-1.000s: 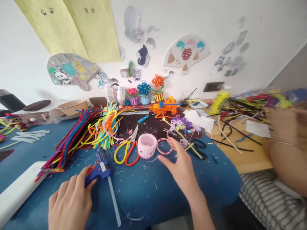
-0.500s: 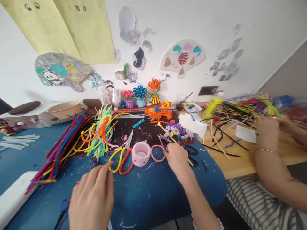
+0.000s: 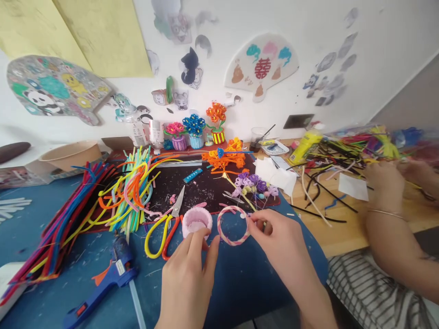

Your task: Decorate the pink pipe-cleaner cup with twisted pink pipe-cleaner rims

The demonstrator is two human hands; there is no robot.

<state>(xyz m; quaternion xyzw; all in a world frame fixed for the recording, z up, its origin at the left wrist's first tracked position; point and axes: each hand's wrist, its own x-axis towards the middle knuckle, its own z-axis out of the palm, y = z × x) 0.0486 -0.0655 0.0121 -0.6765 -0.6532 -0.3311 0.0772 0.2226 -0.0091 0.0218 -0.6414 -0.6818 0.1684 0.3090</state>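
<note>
1. Right now my right hand (image 3: 274, 237) is at lower centre of the frame, thumb and fingertips pinched on the right edge of a pink ring (image 3: 233, 225) twisted from fuzzy wire.
2. My left hand (image 3: 188, 274) is just left of it, low in the frame, fingers curled up against the ring's left side and the pink cup (image 3: 196, 221); whether it truly grips either one, I cannot tell.
3. That ring stands tilted up between my two hands, above the blue table cover (image 3: 240, 278).
4. Left of the cup, scissors (image 3: 164, 228) with yellow and red handles lie flat, blades pointing up the frame.
5. Down at lower left, a blue glue gun (image 3: 103, 285) lies on its side, a clear glue stick (image 3: 137, 306) poking out toward the bottom edge.
6. Further left, a big fan of coloured fuzzy wires (image 3: 85, 205) spreads across the cover.
7. Above my hands, a bunch of purple wire flowers (image 3: 255, 183) lies on the dark mat (image 3: 199, 187), with orange wire flowers (image 3: 224, 157) behind it.
8. Over at the right edge, another person's hand (image 3: 384, 185) with a thin bracelet works among black wires (image 3: 329, 183) on the wooden table (image 3: 346, 228).
</note>
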